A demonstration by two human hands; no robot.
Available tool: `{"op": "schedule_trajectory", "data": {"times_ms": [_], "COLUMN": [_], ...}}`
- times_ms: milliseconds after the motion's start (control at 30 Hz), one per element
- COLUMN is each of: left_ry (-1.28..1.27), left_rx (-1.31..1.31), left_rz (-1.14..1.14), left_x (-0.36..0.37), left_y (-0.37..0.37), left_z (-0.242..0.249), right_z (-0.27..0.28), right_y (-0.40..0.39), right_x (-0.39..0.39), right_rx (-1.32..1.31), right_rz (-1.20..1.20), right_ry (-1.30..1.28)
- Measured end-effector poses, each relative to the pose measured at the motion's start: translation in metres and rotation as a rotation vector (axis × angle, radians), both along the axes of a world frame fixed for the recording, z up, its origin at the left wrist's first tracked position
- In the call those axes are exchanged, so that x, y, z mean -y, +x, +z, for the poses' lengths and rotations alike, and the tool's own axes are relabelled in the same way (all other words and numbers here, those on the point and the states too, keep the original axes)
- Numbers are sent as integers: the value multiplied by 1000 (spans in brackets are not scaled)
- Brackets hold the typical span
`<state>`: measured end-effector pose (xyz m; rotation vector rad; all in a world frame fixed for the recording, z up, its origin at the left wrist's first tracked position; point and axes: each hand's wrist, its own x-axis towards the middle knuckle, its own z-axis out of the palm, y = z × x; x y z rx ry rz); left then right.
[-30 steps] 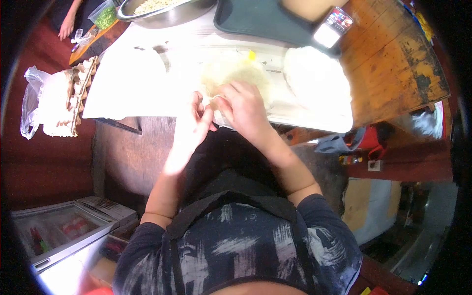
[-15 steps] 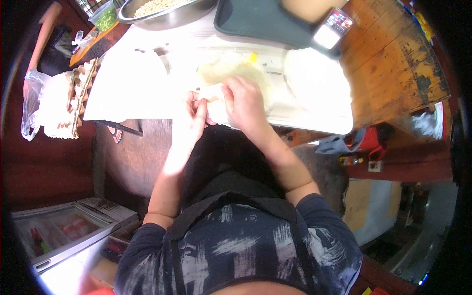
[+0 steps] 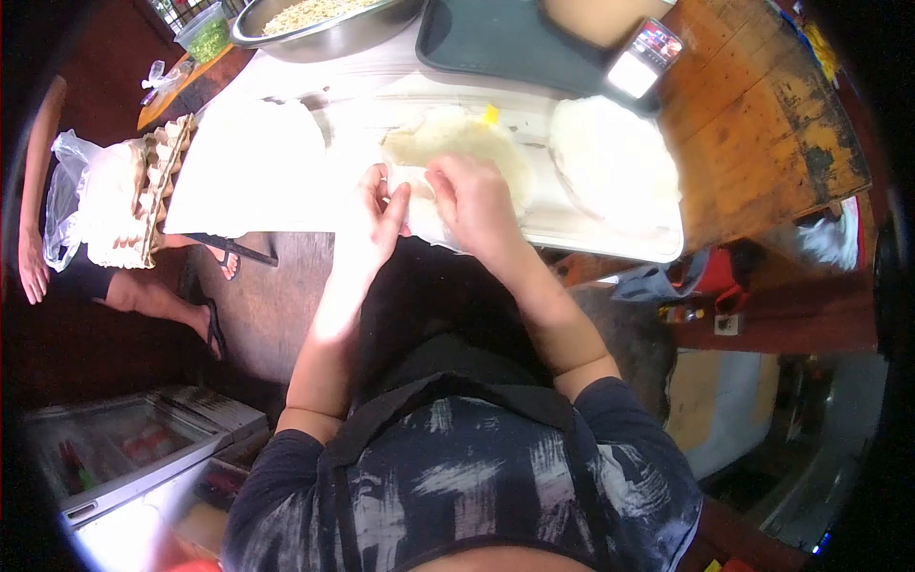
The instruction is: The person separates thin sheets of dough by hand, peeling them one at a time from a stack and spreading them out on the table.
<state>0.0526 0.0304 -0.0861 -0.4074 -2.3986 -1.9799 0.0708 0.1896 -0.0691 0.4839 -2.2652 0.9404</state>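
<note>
My left hand (image 3: 379, 214) grips the left end of a small pale wrapper (image 3: 416, 183) at the front edge of the white tray (image 3: 658, 250). On its right side, my right hand (image 3: 472, 195) pinches the same wrapper with bent fingers. Glare hides what the wrapper contains. Just beyond my hands lies a round translucent sheet (image 3: 457, 138) with a yellow piece (image 3: 491, 114) at its top edge. A stack of white round sheets (image 3: 615, 162) is on the right, and an overexposed white round stack (image 3: 255, 162) is on the left.
A metal bowl of chopped filling (image 3: 319, 17), a dark tray (image 3: 496, 48) and a phone (image 3: 646, 57) stand at the back. Egg cartons (image 3: 157, 191) are at the left edge, near a container of greens (image 3: 205, 38). Another person's leg (image 3: 157, 294) shows at the left.
My right fingers have shifted slightly on the wrapper, and more of its pale surface shows between my hands. At the left, the other person's arm has lowered and a leg has come into view.
</note>
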Motion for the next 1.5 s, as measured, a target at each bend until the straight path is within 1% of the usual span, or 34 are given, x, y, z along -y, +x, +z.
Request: {"op": "schedule_trajectory", "data": {"times_ms": [67, 100, 167, 267, 300, 367, 400, 467, 500, 567, 600, 667, 800, 867, 900, 967, 1067, 1100, 1167, 1200, 1267, 1300, 1367, 1400, 1467, 1500], "left_ry": [15, 14, -144, -201, -200, -170, -169, -193, -192, -237, -238, -314, -240, -249, -249, -169, -184, -185, -216, -217, -278, -279, -416, -418, -171, -222], "left_rx": [54, 53, 28, 24, 24, 55, 57, 25, 24, -81, -82, -201, -107, -89, -89, -19, 21, 22, -6, -4, -5, -5, -467, -464, -179, -47], "left_rz": [19, 17, 23, 65, 66, -15, -17, -41, -42, -13, -10, 30, -8, 46, 44, 46, 2, 3, -52, -54, -113, -114, 5, 9, 8, -42], "left_x": [-1, -1, -2, -4, -4, -3, -4, -6, -8, -10, -8, -4, -4, -3, -3, -2, -2, -1, -2, -3, -7, -6, -4, -4, -6, -3], "left_y": [1, 1, 4, 9, 9, 9, 10, 13, 12, 10, 7, 1, 3, 3, 2, 1, 6, 8, 11, 14, 16, 13, 5, 5, 4, 8], "left_z": [0, 1, 5, 13, 15, 17, 16, 16, 16, 15, 13, 8, 22, 21, 19, 15, 18, 19, 23, 27, 36, 32, 22, 23, 26, 40], "right_z": [-1, -2, -4, -4, -3, 4, 7, 11, 12, 13, 13, 10, 5, 4, 5, 7, 7, 10, 18, 19, 21, 22, 22, 22, 22, 19], "right_y": [-2, -2, 0, 5, 7, 12, 13, 15, 15, 11, 10, 8, -4, -5, -5, -3, 1, 3, 6, 6, 5, 4, 3, 4, 6, 5], "right_x": [-3, -4, -3, -3, -5, -9, -7, -1, 0, 1, 1, 1, -9, -13, -15, -17, -17, -17, -17, -16, -12, -11, -10, -9, -9, -10], "right_rx": [45, 44, 77, 133, 133, 158, 160, 15, 14, 24, 22, 35, 13, 32, 33, 75, 117, 118, 67, 69, 120, 119, 169, 170, 160, 161], "right_rz": [-79, -81, -177, -215, -214, -40, -41, -1, -2, -46, -43, -46, -92, -148, -150, -220, -220, -219, -22, -25, -31, -32, -2, 2, 44, 43], "right_ry": [-43, -44, -54, -1, 0, -25, -24, 15, 16, 79, 79, 43, 12, -67, -66, -68, -11, -11, -78, -79, 8, 7, 50, 50, 95, 95]}}
